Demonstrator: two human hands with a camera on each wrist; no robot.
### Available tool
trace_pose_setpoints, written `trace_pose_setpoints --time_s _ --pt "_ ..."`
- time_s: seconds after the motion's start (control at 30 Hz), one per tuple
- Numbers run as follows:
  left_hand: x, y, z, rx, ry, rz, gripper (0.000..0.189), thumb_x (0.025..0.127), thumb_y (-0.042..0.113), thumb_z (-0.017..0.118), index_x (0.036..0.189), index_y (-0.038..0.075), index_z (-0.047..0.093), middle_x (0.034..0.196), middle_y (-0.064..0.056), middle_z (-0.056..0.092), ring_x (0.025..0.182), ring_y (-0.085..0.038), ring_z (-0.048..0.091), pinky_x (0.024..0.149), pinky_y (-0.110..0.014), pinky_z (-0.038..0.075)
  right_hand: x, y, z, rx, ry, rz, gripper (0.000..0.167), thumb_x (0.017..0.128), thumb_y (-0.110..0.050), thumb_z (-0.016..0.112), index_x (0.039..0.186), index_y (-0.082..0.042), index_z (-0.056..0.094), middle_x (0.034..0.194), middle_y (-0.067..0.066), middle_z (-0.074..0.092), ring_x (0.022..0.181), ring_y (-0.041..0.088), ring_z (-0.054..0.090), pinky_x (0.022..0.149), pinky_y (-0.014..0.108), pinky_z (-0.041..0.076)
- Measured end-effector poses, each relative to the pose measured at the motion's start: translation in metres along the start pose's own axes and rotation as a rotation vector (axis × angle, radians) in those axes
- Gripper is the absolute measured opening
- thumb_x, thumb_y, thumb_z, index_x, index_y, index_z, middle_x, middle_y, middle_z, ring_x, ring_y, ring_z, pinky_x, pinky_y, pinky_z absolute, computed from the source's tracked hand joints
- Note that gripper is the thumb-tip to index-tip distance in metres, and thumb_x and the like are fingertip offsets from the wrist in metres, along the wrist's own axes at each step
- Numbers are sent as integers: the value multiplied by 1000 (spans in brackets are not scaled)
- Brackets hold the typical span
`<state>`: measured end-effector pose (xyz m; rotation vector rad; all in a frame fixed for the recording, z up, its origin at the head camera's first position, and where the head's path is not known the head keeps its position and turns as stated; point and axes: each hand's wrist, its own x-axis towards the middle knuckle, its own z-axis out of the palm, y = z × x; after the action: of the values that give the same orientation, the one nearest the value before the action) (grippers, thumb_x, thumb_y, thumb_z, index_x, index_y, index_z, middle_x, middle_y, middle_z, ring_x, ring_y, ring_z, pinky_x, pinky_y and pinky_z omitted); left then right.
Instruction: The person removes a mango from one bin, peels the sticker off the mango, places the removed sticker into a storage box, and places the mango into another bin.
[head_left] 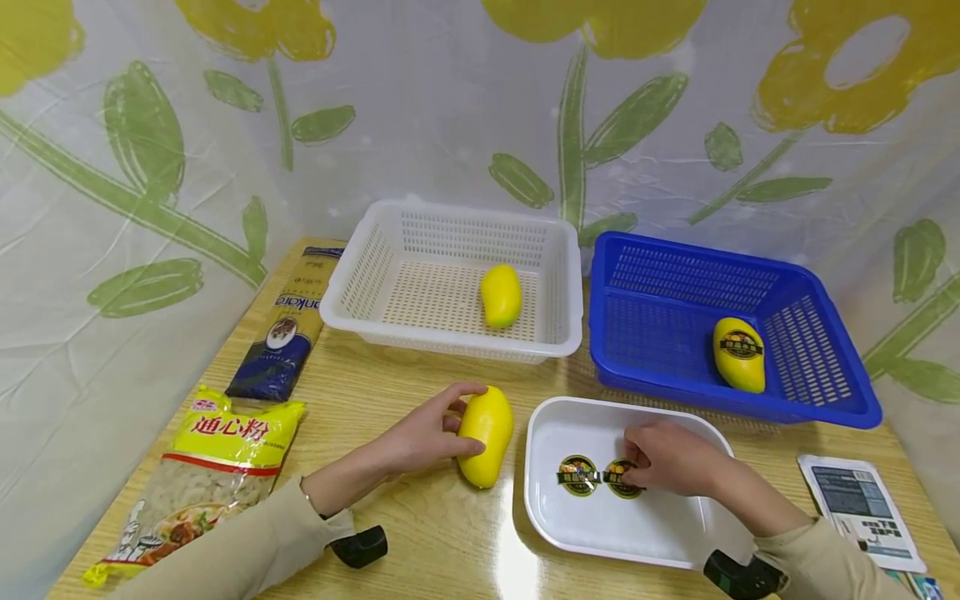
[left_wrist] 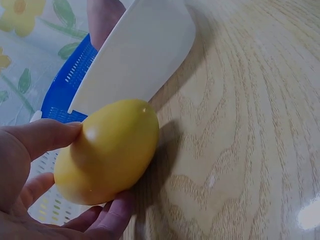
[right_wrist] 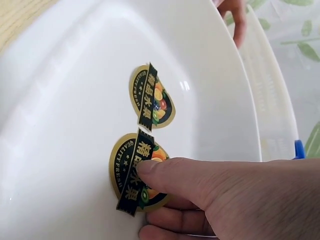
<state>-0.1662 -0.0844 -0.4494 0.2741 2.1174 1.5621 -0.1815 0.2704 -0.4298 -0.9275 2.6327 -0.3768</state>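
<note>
My left hand (head_left: 435,429) grips a yellow mango (head_left: 487,437) on the table, thumb on one side and fingers round the other; the left wrist view shows the mango (left_wrist: 107,152) up close. In the white tray (head_left: 551,533) lie two round black-and-gold fruit stickers, a left sticker (head_left: 578,476) and a right sticker (head_left: 621,479). My right hand (head_left: 671,458) reaches into the tray and pinches the right sticker; in the right wrist view the thumb covers part of this sticker (right_wrist: 131,172), with the fingers curled beneath. The other sticker (right_wrist: 151,97) lies flat beside it.
Behind stands a white basket (head_left: 450,340) with a plain mango (head_left: 501,296). A blue basket (head_left: 652,375) holds a mango bearing a sticker (head_left: 740,356). At the left lie a pasta pack (head_left: 281,333) and a macaroni bag (head_left: 213,483); at the right, a flat white packet (head_left: 862,508).
</note>
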Motion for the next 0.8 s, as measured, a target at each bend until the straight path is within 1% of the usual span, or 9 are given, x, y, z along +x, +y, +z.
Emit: trace_pose_setpoints --time_s 0.2,0.47,0.7,0.8 --pt "0 -2 0 -3 -20 17 66 87 16 74 145 17 43 130 -18 50 110 -28 59 84 -37 54 -1 -2 0 2 16 -4 28 78 -26 81 75 -18 54 67 -12 47 62 0 38 55 21 35" --pt "0 -2 1 3 -16 28 66 87 15 74 145 15 43 127 -17 53 108 -27 59 84 -38 54 -1 -4 -1 -6 31 -6 28 79 -27 80 75 -19 53 66 -13 45 60 -1 38 54 20 34" --pt "0 -2 3 26 6 13 66 86 16 74 144 17 44 130 -16 51 110 -27 58 86 -38 53 1 -10 -7 -12 33 -7 28 80 -27 79 74 -20 52 65 -14 41 59 0 36 54 21 32" --pt "0 -3 3 26 9 16 66 86 15 74 144 17 43 129 -16 51 109 -27 58 85 -38 52 1 -12 -9 -13 33 -8 27 80 -26 78 75 -19 53 65 -15 41 60 0 37 54 21 33"
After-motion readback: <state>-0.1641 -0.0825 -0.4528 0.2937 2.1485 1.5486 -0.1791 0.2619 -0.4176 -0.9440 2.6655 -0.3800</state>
